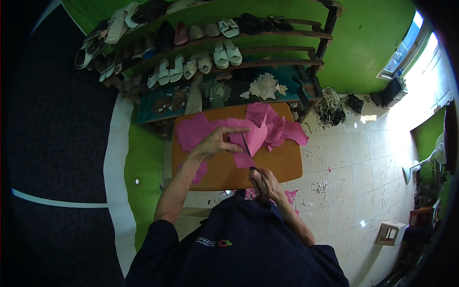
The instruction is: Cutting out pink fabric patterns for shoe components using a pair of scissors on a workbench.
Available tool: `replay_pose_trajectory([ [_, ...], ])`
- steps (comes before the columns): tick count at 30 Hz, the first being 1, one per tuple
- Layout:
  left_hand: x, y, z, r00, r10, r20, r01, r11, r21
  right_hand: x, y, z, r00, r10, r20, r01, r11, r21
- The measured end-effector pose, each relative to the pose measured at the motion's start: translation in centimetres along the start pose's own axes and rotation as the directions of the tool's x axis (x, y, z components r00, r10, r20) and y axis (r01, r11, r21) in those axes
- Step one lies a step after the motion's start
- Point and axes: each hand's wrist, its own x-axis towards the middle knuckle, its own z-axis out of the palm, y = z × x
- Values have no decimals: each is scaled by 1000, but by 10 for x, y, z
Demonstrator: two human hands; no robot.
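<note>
My right hand [265, 182] is closed around the handles of a pair of scissors [246, 146] at the near edge of the table. The dark blades point away from me and lie at a pink sheet [253, 136] of thin, pliable material. My left hand [215, 142] holds that sheet from the left, index finger stretched along it and thumb below, with the blades just right of the thumb. More pink sheets lie around it: one [193, 130] to the left, and crumpled cut pieces [277, 129] at the far right of the table.
The orange-brown table [282, 167] has rounded corners. Behind it stands a rack [287, 62] with several shoes and sandals, plus piles of scraps [265, 87] on its lowest shelf. Cuttings [321, 185] litter the tiled floor to the right. A white fan [425, 160] stands farther right.
</note>
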Motion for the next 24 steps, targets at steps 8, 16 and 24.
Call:
replay_pose_trajectory([
  [8, -1, 3, 2, 1000, -5, -23, 5, 1000, -9, 3, 8, 1, 999, 7, -34, -6, 1000, 28],
  [16, 1, 1, 2, 999, 42, -35, -41, 999, 9, 7, 12, 2, 993, 13, -121, -6, 999, 52],
  [24, -1, 3, -3, 996, 14, -86, -7, 996, 88, 8, 13, 0, 990, 41, -137, -27, 994, 107],
])
